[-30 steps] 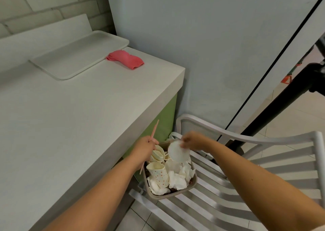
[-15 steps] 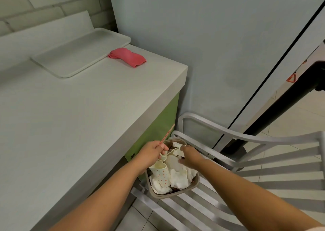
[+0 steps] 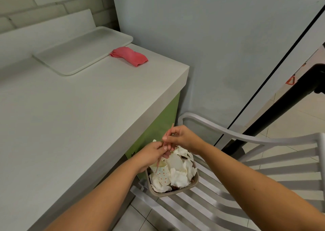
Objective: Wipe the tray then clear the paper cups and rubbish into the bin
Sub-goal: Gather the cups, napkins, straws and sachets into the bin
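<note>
Head view: a thin pink straw (image 3: 168, 133) is held over the bin (image 3: 176, 192), pinched low down by the left hand (image 3: 153, 153) and near its top by the fingertips of the right hand (image 3: 182, 137). The bin stands on a slatted chair (image 3: 263, 176) beside the desk (image 3: 70, 116) and is heaped above its rim with crumpled tissue (image 3: 179, 178) and a dotted paper cup (image 3: 162, 173). The tray (image 3: 82, 51) lies bare at the back of the desk, with a pink cloth (image 3: 129, 56) just beside it.

The main risk is judged to be the fullness of the bin. If the straw is simply dropped on the heap, it may roll off and be lost through the slats to the floor. If it is pushed in hard, tissue could be forced over the rim. The bin could also be shifted or tipped on the slats, since it appears to sit close to the seat's edge.
</note>
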A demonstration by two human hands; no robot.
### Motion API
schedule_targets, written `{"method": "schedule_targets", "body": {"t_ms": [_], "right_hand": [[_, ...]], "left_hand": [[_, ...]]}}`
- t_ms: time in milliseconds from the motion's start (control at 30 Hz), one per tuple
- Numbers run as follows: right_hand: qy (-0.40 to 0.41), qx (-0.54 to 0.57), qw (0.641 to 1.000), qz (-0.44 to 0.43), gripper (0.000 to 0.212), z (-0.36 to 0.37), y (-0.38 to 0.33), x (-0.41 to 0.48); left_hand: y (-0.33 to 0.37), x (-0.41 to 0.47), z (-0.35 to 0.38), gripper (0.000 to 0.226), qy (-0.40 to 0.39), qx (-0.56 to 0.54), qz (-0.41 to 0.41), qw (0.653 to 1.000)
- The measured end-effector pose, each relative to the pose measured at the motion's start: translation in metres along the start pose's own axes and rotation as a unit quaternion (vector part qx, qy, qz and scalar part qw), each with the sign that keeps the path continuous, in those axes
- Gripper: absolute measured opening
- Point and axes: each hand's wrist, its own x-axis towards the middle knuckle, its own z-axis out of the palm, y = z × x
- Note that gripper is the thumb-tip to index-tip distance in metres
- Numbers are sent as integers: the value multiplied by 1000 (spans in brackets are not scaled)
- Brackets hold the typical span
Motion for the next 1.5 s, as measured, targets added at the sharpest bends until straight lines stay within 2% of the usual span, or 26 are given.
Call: {"method": "schedule_targets", "body": {"t_ms": [67, 133, 200, 367, 633, 733, 833, 1000, 1133, 1267, 1500], "right_hand": [[8, -64, 998, 8, 9, 2, 6, 1], [-24, -164, 986, 22, 15, 5, 13, -2], [-64, -237, 969, 39, 10, 8, 24, -7], [-105, -319, 938, 83, 15, 22, 59, -18], [-138, -437, 883, 97, 21, 43, 100, -29], [-148, -471, 863, 108, 39, 45, 98, -30], [-168, -491, 847, 114, 53, 37, 78, -23], [-157, -492, 844, 141, 37, 23, 21, -7], [-182, -534, 814, 141, 29, 25, -30, 7], [-201, -535, 801, 180, 32, 38, -89, 19], [-168, -579, 795, 61, 25, 90, -185, 51]], "left_hand": [[-6, 0, -4, 23, 26, 50, -11, 998], [-11, -1, -8, 30, 56, 59, -32, 996], [-14, -2, -12, 32, 82, 59, -41, 994], [-15, -6, -14, 27, 94, 61, -35, 993], [-6, -14, -11, 26, 87, 66, -14, 994], [-1, -18, -12, 27, 86, 71, -1, 994], [6, -21, -13, 28, 94, 79, 14, 992], [19, -32, -20, 28, 101, 94, 50, 989], [32, -41, -34, 18, 130, 100, 95, 982], [50, -59, -59, 17, 166, 48, 143, 975], [58, -98, -140, 15, 323, 15, 156, 933]]}}
